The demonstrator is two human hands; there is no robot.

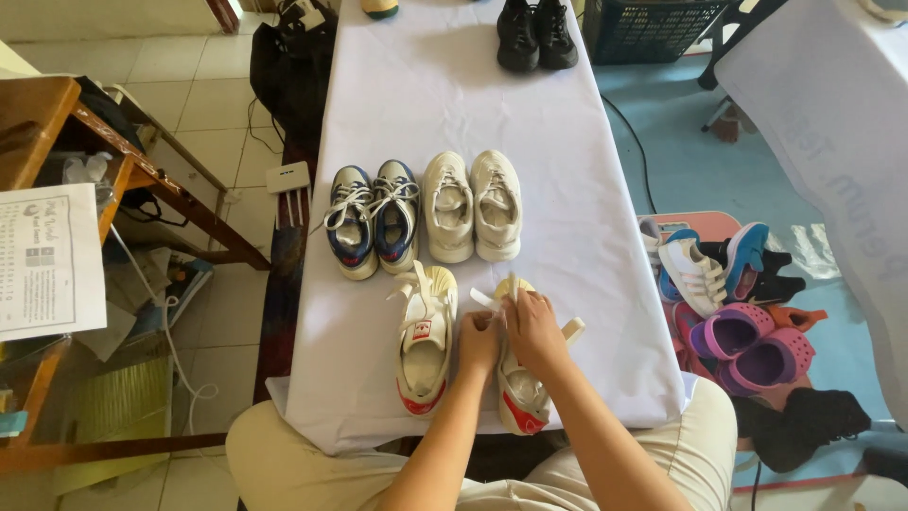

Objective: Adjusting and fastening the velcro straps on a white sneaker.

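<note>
While both of my hands are working over the near end of the table (pixel 586 284), I am looking straight down at a white sneaker with a red heel patch (pixel 522 402) lying with its toe pointing away from me and its heel close to the table's near edge. My left hand (pixel 480 341) is resting on the left side of that shoe, its fingers curled in against the lacing area; they seem to be pinching at a lace, though I cannot tell exactly what they are gripping. My right hand (pixel 534 331) is covering the front half of the shoe, fingers bent and closed down near the tongue, so the shoe is lying directly beneath and between both sets of fingers, touching them. A white lace end (pixel 572 329) is sticking out just to the right of my right hand.

Just beside the left hand, the matching white sneaker (pixel 423 345) is lying parallel, its laces loose and splayed. Farther up the cloth, a blue and white pair (pixel 374 220) and a cream pair (pixel 473 205) are sitting side by side, and a black pair (pixel 536 35) is standing well apart at the far end. To the right, on the floor, a heap of mixed shoes (pixel 733 303) is lying.
</note>
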